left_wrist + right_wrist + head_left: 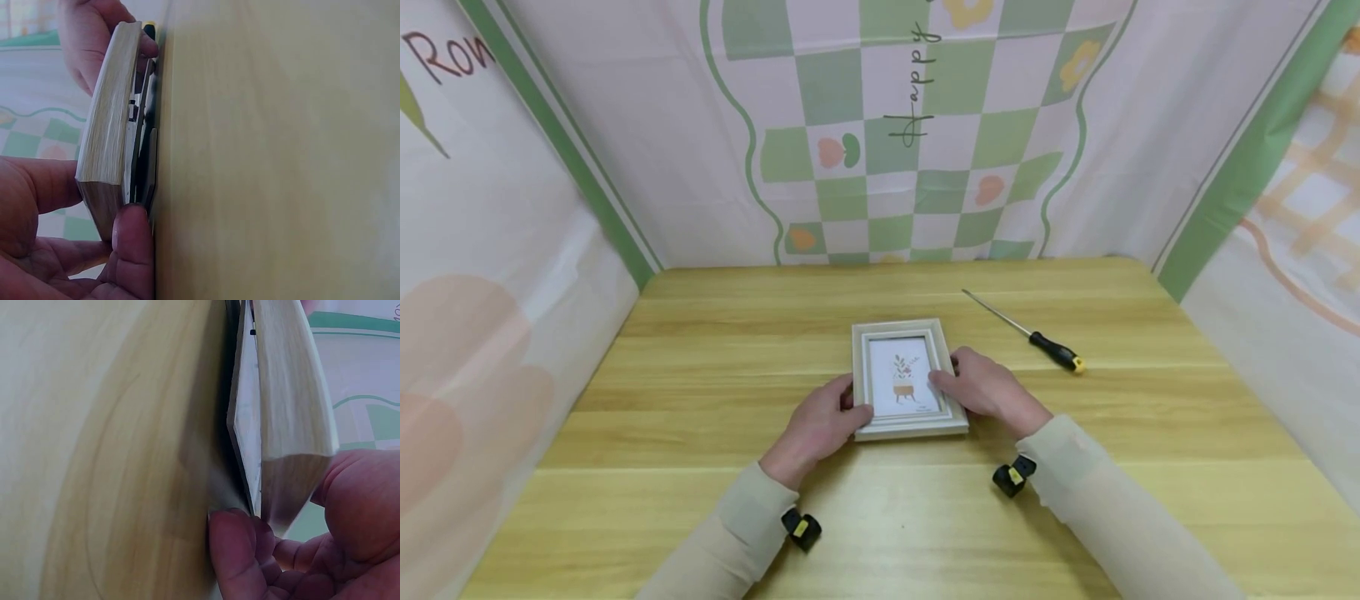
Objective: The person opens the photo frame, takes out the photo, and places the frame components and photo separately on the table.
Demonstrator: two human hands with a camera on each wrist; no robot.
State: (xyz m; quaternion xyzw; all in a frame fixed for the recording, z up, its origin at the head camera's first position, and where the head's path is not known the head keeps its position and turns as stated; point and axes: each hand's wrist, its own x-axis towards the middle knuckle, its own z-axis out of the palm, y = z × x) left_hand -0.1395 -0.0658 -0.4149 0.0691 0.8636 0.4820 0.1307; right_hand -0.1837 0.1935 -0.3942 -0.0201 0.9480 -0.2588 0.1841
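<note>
A cream picture frame (910, 429) lies face up near the middle of the table, with a print of a potted plant (904, 375) showing in it. My left hand (820, 421) grips its left side near the lower corner, thumb on the front edge and fingers beneath. On the opposite side my right hand (988, 387) holds the frame, its thumb over the front. In the left wrist view the thick moulding (109, 119) is slightly raised from the table. Seen from the right wrist, a thin backing panel (247, 431) stands partly apart from the moulding's underside.
A screwdriver (1052, 348) with a black and yellow handle lies at the back right of the wooden table (700, 358), its shaft pointing to the back left. Patterned cloth walls (891, 200) enclose the back and both sides.
</note>
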